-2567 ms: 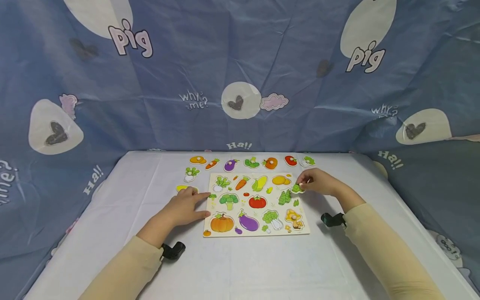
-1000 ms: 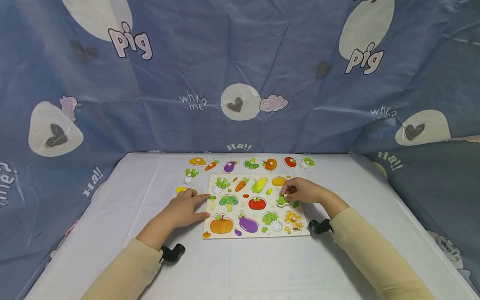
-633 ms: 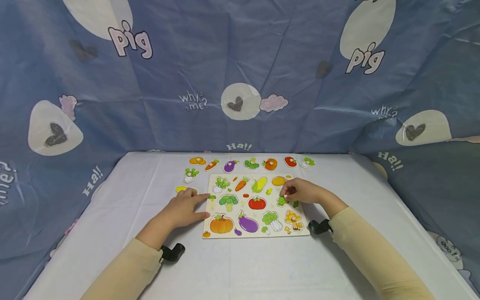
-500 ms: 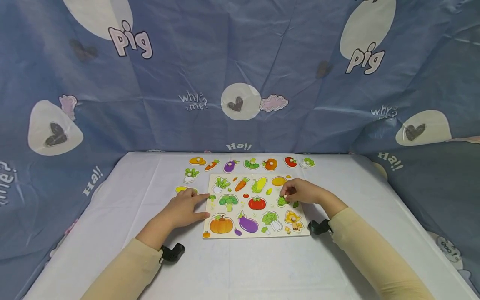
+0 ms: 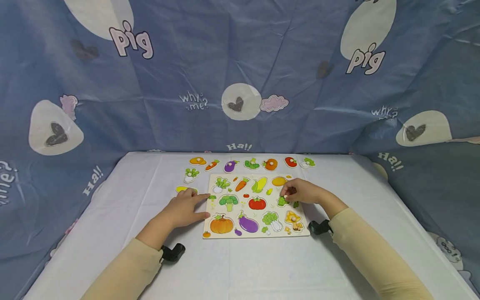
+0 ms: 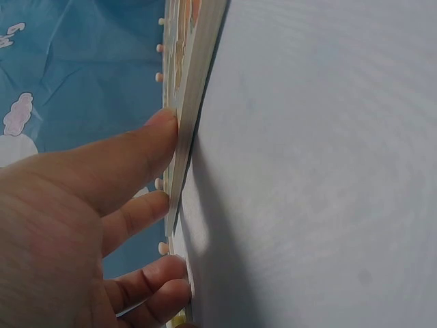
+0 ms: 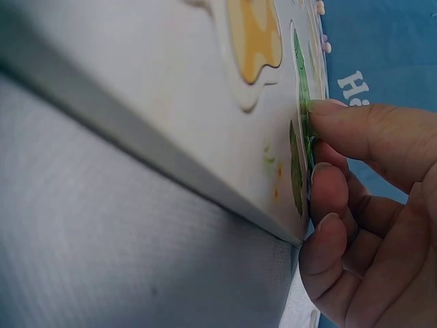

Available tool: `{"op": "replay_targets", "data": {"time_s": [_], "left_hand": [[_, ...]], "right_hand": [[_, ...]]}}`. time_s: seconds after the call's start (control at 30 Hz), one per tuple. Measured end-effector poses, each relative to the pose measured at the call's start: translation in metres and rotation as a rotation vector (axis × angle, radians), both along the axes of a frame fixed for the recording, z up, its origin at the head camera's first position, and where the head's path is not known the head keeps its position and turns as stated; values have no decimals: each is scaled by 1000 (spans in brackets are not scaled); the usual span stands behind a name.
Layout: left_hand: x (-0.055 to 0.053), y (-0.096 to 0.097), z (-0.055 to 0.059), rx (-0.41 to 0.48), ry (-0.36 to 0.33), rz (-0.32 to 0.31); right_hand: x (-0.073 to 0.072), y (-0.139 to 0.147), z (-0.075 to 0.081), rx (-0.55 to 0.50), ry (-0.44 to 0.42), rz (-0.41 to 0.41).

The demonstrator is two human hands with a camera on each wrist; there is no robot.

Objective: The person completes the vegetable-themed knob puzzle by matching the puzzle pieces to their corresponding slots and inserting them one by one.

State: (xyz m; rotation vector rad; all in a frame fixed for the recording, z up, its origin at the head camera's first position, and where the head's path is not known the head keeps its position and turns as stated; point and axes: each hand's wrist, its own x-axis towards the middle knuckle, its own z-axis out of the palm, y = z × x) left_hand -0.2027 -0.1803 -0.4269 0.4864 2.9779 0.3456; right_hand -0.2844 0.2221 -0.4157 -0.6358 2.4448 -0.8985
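While the right hand (image 5: 304,191) pinches a green piece (image 5: 282,202) and the left hand (image 5: 181,210), fingers (image 5: 201,196) relaxed, touches the board (image 5: 258,235), the mushroom (image 5: 291,216) seems seated; nine loose pieces (image 5: 266,165) remain.

right hand (image 5: 304,191) has brought green piece (image 5: 282,201) further onto board (image 5: 225,236)

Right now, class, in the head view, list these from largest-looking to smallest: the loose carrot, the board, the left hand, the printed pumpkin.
1. board
2. left hand
3. printed pumpkin
4. loose carrot
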Motion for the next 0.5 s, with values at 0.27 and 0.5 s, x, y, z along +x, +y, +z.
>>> {"op": "replay_targets", "data": {"time_s": [0.27,0.5], "left_hand": [[1,0,0,3,1,-1],[1,0,1,5,3,-1]], "right_hand": [[-1,2,-2,0,17,1],[0,6,5,-1,31,1]]}}
